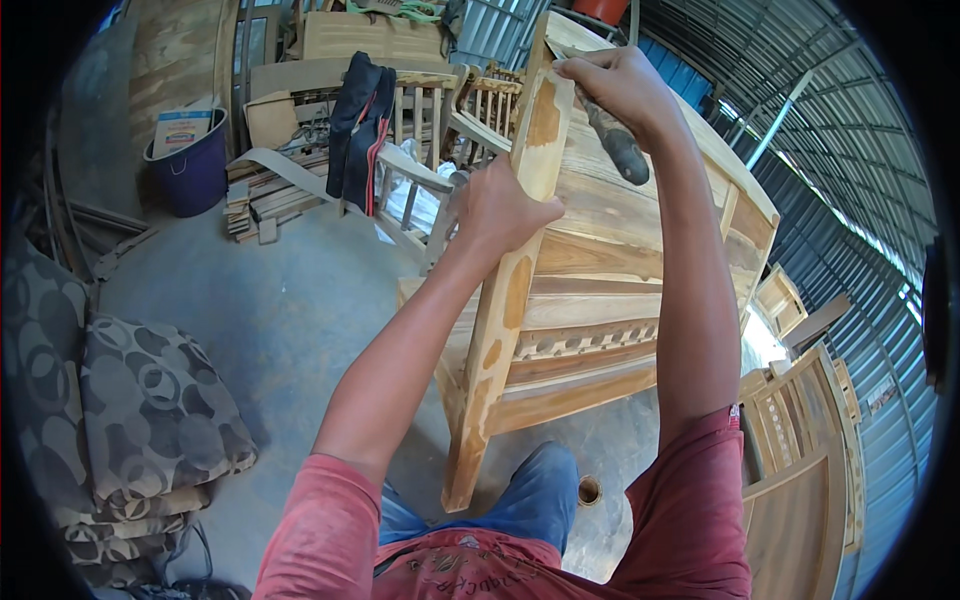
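In front of me stands an unpainted wooden furniture piece (pixel 610 260) with panels, a row of round cut-outs and an upright post (pixel 518 290) marked by orange-tan filler patches. My left hand (pixel 500 205) is wrapped round this post at about its upper middle. My right hand (pixel 620 85) is closed on a tool with a dark, worn handle (pixel 622 150), near the top of the post; its metal end lies against the wood and is partly hidden by my fingers.
Wooden chairs (pixel 430 130) with a black and red cloth (pixel 355 130) stand behind. At left are a purple bucket (pixel 185 175), scrap strips (pixel 270 200) and folded patterned cushions (pixel 150 410). A small can (pixel 589 491) sits by my feet; more wooden pieces (pixel 800 490) stand right.
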`<state>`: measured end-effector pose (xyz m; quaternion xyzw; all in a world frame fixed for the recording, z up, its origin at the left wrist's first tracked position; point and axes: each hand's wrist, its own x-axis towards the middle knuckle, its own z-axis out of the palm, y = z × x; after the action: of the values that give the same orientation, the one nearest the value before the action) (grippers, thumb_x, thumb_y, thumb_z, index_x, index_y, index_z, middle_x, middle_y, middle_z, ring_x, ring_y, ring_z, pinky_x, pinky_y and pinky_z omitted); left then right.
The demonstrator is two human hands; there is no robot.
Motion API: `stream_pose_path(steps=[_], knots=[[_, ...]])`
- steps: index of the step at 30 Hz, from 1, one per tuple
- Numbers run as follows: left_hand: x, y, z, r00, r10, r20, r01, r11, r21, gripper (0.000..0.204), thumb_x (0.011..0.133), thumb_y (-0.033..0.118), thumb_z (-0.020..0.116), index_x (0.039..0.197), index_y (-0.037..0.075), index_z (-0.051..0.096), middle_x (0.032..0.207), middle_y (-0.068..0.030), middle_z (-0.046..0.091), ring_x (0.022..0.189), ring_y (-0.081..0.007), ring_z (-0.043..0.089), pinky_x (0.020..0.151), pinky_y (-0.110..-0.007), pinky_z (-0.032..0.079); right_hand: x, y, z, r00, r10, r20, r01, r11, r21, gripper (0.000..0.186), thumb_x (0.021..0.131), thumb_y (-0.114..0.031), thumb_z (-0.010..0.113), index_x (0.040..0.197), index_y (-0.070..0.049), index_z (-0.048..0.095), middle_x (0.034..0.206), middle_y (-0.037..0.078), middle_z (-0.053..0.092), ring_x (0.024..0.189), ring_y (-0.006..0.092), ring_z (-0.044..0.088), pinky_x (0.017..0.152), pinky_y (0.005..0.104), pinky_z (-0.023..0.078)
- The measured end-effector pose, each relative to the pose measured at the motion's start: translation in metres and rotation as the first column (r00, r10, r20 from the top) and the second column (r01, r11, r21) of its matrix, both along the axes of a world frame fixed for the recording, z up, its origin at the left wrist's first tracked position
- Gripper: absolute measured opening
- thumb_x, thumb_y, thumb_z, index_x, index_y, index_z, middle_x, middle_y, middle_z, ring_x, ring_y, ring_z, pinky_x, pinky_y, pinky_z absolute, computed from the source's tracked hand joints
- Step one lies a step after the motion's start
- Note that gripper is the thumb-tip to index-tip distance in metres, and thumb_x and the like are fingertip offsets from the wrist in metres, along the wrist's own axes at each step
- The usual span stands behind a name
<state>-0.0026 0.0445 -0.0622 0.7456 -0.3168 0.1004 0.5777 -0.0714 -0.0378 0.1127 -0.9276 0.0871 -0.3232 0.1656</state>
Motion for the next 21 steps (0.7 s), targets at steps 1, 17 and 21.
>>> stream_pose_path(steps=[1, 17, 21], knots=[[0.0, 0.001, 0.002, 1.0, -0.005, -0.016, 0.005, 1.0, 0.017, 0.06, 0.065, 0.035, 0.085, 0.106, -0.005, 0.069, 0.091, -0.0202, 0.074, 0.076, -0.0346, 0.071, 0.073, -0.043, 0.058, 0.002, 0.001, -0.005, 0.999, -0.022, -0.048, 0.021, 1.0, -0.02, 0.035, 0.089, -0.031, 0.066, 0.085, 0.003, 0.074, 0.061, 0.003, 0.053, 0.055, 0.0139, 0.041, 0.054, 0.0294, 0.041], [-0.002, 0.011, 0.008, 0.997, -0.036, -0.067, 0.039, 0.999, 0.03, 0.061, 0.065, 0.034, 0.087, 0.109, -0.005, 0.069, 0.095, -0.0191, 0.075, 0.079, -0.0321, 0.072, 0.072, -0.039, 0.058, -0.008, -0.013, -0.034, 0.997, -0.066, -0.028, 0.059, 0.978, -0.201, 0.041, 0.089, -0.034, 0.065, 0.081, 0.007, 0.07, 0.059, 0.007, 0.056, 0.052, 0.0186, 0.044, 0.055, 0.034, 0.044], [-0.001, 0.006, 0.002, 0.999, -0.033, -0.037, 0.033, 0.999, 0.007, 0.061, 0.065, 0.035, 0.087, 0.108, -0.004, 0.069, 0.094, -0.0194, 0.075, 0.079, -0.0343, 0.072, 0.072, -0.041, 0.058, -0.012, -0.021, -0.019, 0.998, -0.064, -0.011, 0.062, 0.992, -0.11, 0.043, 0.087, -0.034, 0.066, 0.081, 0.008, 0.071, 0.059, 0.008, 0.057, 0.053, 0.02, 0.045, 0.056, 0.034, 0.046]])
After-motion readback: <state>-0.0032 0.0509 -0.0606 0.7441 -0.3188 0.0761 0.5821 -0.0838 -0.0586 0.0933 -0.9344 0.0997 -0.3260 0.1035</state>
